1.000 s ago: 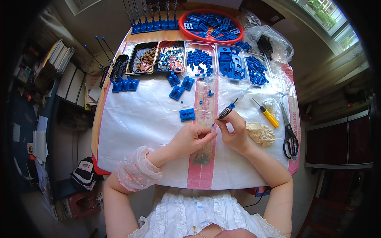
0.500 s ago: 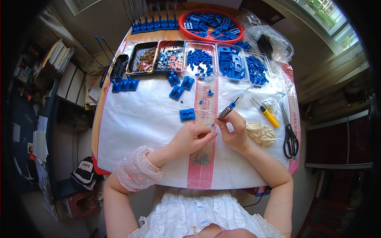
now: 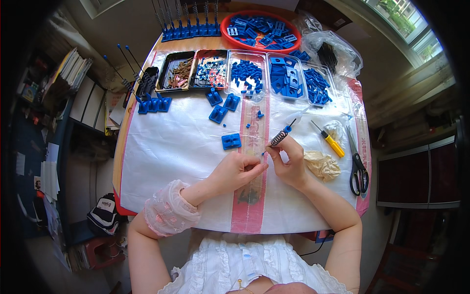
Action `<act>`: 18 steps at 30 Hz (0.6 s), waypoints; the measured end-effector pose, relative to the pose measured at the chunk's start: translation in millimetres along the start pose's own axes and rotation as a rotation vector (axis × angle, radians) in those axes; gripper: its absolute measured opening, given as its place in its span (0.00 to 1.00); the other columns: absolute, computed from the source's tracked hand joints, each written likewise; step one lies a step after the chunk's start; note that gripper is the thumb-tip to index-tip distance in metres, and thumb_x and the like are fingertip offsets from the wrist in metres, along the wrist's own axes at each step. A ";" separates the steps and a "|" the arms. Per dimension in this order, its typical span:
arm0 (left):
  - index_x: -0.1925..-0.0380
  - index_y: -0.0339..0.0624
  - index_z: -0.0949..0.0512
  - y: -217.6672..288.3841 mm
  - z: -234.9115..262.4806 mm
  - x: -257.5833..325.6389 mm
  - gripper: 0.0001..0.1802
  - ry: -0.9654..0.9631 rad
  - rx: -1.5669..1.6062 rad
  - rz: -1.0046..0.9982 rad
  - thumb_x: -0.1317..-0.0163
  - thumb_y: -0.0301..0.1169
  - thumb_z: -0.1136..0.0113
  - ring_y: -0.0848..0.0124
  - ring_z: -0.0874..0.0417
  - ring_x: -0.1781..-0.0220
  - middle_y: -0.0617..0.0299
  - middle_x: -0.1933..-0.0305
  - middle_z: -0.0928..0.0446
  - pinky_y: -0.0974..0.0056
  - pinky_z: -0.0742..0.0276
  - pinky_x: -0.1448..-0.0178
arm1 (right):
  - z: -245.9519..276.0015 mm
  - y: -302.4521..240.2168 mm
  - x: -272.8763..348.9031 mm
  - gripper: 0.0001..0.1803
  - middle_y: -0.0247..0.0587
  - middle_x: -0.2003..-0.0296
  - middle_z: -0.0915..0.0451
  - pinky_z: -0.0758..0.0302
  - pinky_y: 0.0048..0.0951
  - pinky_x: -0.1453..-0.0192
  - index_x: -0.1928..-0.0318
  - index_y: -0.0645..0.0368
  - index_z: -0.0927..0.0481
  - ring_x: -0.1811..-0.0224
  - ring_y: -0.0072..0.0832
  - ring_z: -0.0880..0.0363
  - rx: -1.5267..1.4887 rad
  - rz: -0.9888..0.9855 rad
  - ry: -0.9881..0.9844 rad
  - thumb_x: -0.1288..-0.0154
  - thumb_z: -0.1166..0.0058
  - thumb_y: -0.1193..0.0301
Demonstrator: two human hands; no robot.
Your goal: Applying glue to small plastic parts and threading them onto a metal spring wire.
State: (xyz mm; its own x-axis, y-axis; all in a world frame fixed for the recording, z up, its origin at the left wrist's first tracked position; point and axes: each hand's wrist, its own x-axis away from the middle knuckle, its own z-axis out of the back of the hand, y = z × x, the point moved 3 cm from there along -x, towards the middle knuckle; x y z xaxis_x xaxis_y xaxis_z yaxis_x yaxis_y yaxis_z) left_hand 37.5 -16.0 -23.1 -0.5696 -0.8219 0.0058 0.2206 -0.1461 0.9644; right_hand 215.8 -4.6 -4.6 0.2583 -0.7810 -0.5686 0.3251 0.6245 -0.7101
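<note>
My right hand (image 3: 290, 164) grips a dark coil spring (image 3: 278, 137) on a thin rod, tilted up to the right, with a blue plastic part (image 3: 287, 129) at its upper end. Close beside it, my left hand (image 3: 240, 170) has thumb and fingertips pressed together; whatever lies between them is too small or hidden to name. A tiny blue bit (image 3: 263, 153) shows between the two hands. Just beyond the left hand lies a blue plastic base (image 3: 231, 141). Farther off are more blue bases (image 3: 218, 114) and small loose blue pieces (image 3: 260, 114).
Trays of brown screws (image 3: 180, 73), small metal parts (image 3: 210, 71) and blue pieces (image 3: 246, 73) line the back. Behind stand a red basin (image 3: 226, 43) and rows of spring assemblies (image 3: 191, 32). At right lie a yellow-handled screwdriver (image 3: 333, 144), scissors (image 3: 359, 171) and crumpled cloth (image 3: 322, 165).
</note>
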 end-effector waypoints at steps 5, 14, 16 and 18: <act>0.76 0.34 0.24 -0.4 0.0 -0.1 0.18 0.001 -0.005 -0.004 0.26 0.32 0.38 0.82 0.34 0.78 0.69 0.82 0.31 0.67 0.39 0.74 | -0.1 -0.7 -0.2 0.11 0.45 0.66 0.20 0.24 0.31 0.68 0.61 0.66 0.21 0.68 0.36 0.20 0.000 0.006 -0.003 0.42 0.38 0.90; 0.76 0.34 0.23 2.0 0.7 -0.3 0.18 0.006 -0.005 -0.009 0.27 0.32 0.38 0.82 0.34 0.78 0.68 0.82 0.30 0.67 0.38 0.74 | -0.6 0.5 0.9 0.11 0.45 0.66 0.19 0.23 0.31 0.67 0.61 0.66 0.21 0.68 0.37 0.20 0.000 0.005 0.002 0.42 0.38 0.90; 0.76 0.34 0.23 2.6 0.8 0.0 0.18 0.007 -0.002 -0.004 0.27 0.32 0.38 0.82 0.34 0.78 0.68 0.82 0.30 0.68 0.38 0.75 | -0.9 1.0 1.1 0.11 0.45 0.66 0.19 0.24 0.31 0.67 0.61 0.66 0.21 0.68 0.37 0.20 0.002 0.006 0.002 0.42 0.38 0.90; 0.76 0.34 0.23 1.9 0.4 0.0 0.18 0.012 0.007 -0.005 0.27 0.33 0.38 0.82 0.33 0.79 0.68 0.83 0.30 0.68 0.39 0.75 | -1.1 0.8 0.7 0.11 0.45 0.66 0.19 0.24 0.31 0.67 0.61 0.66 0.21 0.68 0.37 0.20 0.001 0.007 0.000 0.42 0.38 0.90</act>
State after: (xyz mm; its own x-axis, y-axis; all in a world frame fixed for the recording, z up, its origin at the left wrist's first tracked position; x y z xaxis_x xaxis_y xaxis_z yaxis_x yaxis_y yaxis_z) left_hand 37.5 -16.1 -21.2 -0.5612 -0.8276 -0.0022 0.2126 -0.1468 0.9661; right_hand 215.3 -4.6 -6.0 0.2608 -0.7766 -0.5735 0.3245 0.6300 -0.7055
